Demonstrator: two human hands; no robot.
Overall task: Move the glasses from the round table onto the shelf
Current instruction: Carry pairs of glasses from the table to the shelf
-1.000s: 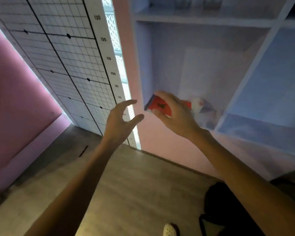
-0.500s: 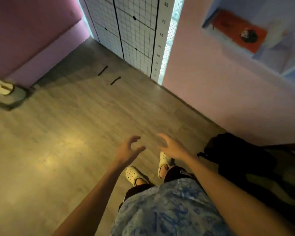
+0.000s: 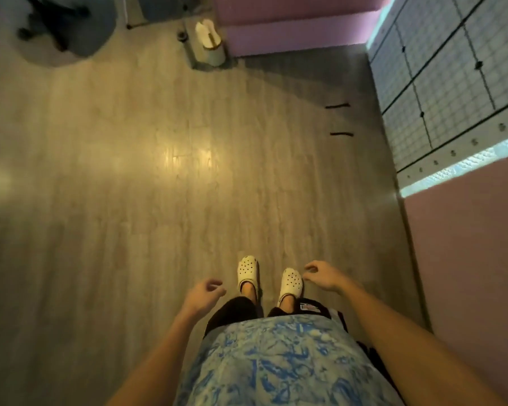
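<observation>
Neither the glasses, the shelf nor a tabletop shows in the head view, which looks straight down at a wooden floor. My left hand [image 3: 206,294] hangs low in front of my body, fingers loosely curled and apart, holding nothing. My right hand [image 3: 320,275] hangs beside it over my white clogs [image 3: 290,284], also with nothing in it.
A round grey shape with black legs on it [image 3: 68,27] lies at the far left. A pale bin [image 3: 210,45] stands against the pink wall base. A gridded panel [image 3: 452,83] and pink wall [image 3: 467,259] run along the right. Two black strips [image 3: 338,106] lie on the floor.
My right hand left a red item on the shelf and came away with nothing. Both hands dropped low, and the view swung away from the shelf to the floor.
</observation>
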